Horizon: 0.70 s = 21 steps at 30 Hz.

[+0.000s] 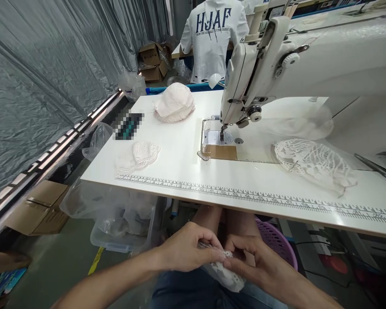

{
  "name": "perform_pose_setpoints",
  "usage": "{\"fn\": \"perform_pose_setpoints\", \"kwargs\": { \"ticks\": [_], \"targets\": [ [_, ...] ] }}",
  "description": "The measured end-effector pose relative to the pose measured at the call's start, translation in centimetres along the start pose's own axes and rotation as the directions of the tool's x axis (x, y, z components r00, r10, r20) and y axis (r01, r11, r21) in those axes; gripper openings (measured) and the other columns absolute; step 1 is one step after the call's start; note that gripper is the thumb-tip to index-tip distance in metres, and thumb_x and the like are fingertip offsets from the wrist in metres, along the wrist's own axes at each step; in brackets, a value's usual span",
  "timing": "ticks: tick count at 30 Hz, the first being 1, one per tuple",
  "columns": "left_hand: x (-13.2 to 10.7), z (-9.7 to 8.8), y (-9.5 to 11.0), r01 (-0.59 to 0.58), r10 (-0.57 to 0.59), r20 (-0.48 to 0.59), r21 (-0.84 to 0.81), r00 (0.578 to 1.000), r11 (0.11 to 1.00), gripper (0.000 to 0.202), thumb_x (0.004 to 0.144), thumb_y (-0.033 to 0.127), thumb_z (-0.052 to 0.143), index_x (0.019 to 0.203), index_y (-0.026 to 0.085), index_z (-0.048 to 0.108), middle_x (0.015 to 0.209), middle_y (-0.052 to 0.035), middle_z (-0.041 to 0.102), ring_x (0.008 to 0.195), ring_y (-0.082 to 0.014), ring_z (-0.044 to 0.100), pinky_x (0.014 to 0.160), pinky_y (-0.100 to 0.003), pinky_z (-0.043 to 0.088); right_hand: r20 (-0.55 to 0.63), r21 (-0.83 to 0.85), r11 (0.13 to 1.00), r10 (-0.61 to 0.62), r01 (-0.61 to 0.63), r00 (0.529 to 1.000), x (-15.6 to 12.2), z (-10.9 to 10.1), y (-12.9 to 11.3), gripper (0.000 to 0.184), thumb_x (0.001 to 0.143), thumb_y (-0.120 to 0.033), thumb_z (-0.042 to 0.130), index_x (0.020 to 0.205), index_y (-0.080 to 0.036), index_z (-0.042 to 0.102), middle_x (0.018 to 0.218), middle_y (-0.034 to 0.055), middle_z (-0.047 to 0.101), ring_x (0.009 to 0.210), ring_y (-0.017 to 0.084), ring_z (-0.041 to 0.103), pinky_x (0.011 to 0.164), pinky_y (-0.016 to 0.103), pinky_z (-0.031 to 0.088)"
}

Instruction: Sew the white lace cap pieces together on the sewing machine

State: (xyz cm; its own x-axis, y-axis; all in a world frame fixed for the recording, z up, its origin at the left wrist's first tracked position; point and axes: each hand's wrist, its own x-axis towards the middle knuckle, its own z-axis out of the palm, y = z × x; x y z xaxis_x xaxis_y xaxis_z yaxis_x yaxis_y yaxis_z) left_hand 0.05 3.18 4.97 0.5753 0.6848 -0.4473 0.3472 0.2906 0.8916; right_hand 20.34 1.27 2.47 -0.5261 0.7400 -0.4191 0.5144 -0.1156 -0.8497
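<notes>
Over the lap, below the table's front edge, my left hand [196,249] and my right hand [251,259] pinch a piece of white lace fabric [225,274] between thumbs and fingers. The two hands almost meet, and the lace hangs bunched beneath them. Part of it is hidden by the fingers. Above, on the white table [176,159], lies another lace piece [312,163] to the right and a small lace piece [141,156] to the left. A cream fabric cap [175,103] rests at the back left. The sewing machine [244,81] stands with its needle over the metal plate.
A printed ruler [221,191] runs along the table's front edge. Scissors [376,167] lie at the right. Beneath the table are a purple basket [276,242] and a clear plastic bin [122,231]. A person in a white shirt [212,43] sits beyond, near cardboard boxes [152,62].
</notes>
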Motion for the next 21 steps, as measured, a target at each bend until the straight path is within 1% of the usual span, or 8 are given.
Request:
{"fn": "perform_pose_setpoints", "kwargs": {
  "ticks": [4,8,11,16,19,21],
  "targets": [
    [-0.2,-0.3,0.0,-0.026,0.026,-0.005,0.019,1.0,0.999,0.024,0.075,0.033,0.066,0.082,0.011,0.069,0.075,-0.0029,0.065,0.07,-0.0127,0.056,0.062,-0.019,0.04,-0.02,-0.023,1.0,-0.022,0.021,1.0,0.1,0.3,-0.8,0.026,0.084,-0.042,0.053,0.069,-0.02,0.05,0.063,-0.0054,0.042,0.06,0.01,0.04,0.052,0.019,0.031],
    [-0.3,-0.4,-0.8,-0.021,0.022,-0.049,0.026,0.999,0.999,0.027,0.066,0.033,0.074,0.082,0.012,0.068,0.072,-0.0001,0.063,0.067,-0.011,0.054,0.059,-0.017,0.037,-0.042,-0.043,0.998,-0.058,0.056,0.997,0.2,0.1,-1.4,0.025,0.087,-0.038,0.047,0.069,-0.02,0.05,0.063,-0.0051,0.044,0.058,0.01,0.04,0.052,0.02,0.03],
    [-0.3,-0.5,-0.9,-0.012,0.014,-0.095,0.021,0.995,1.0,0.029,0.063,0.034,0.076,0.08,0.012,0.068,0.068,0.0011,0.06,0.063,-0.0097,0.051,0.056,-0.017,0.035,-0.048,-0.046,0.995,-0.086,0.083,0.995,0.6,-0.1,-1.6,0.027,0.087,-0.037,0.046,0.066,-0.02,0.046,0.061,-0.0052,0.042,0.057,0.01,0.039,0.051,0.021,0.03],
    [-0.3,-1.1,-0.2,-0.018,0.02,-0.19,0.009,0.982,1.0,0.03,0.063,0.036,0.076,0.078,0.011,0.068,0.064,0.0018,0.058,0.06,-0.0087,0.048,0.053,-0.017,0.034,-0.115,-0.061,0.99,-0.13,0.124,0.985,1.2,-0.2,-2.0,0.03,0.088,-0.038,0.044,0.064,-0.021,0.04,0.059,-0.0056,0.039,0.056,0.01,0.037,0.051,0.021,0.029],
    [-0.6,-1.3,0.3,-0.022,0.025,-0.243,0.015,0.97,1.0,0.024,0.066,0.032,0.074,0.076,0.011,0.069,0.061,0.0027,0.058,0.057,-0.0076,0.047,0.052,-0.016,0.033,-0.145,-0.115,0.986,-0.139,0.122,0.98,1.4,-0.2,-2.3,0.031,0.087,-0.038,0.044,0.063,-0.021,0.037,0.059,-0.0055,0.038,0.056,0.011,0.037,0.051,0.021,0.029],
    [-0.9,-1.5,0.8,-0.043,0.053,-0.27,0.044,0.962,0.998,0.018,0.069,0.029,0.071,0.075,0.012,0.07,0.06,0.0026,0.059,0.057,-0.0077,0.049,0.054,-0.016,0.035,-0.159,-0.153,0.98,-0.154,0.13,0.975,1.5,-0.2,-2.8,0.031,0.088,-0.038,0.042,0.063,-0.021,0.036,0.06,-0.0051,0.039,0.056,0.011,0.039,0.051,0.021,0.031]
  ]
}}
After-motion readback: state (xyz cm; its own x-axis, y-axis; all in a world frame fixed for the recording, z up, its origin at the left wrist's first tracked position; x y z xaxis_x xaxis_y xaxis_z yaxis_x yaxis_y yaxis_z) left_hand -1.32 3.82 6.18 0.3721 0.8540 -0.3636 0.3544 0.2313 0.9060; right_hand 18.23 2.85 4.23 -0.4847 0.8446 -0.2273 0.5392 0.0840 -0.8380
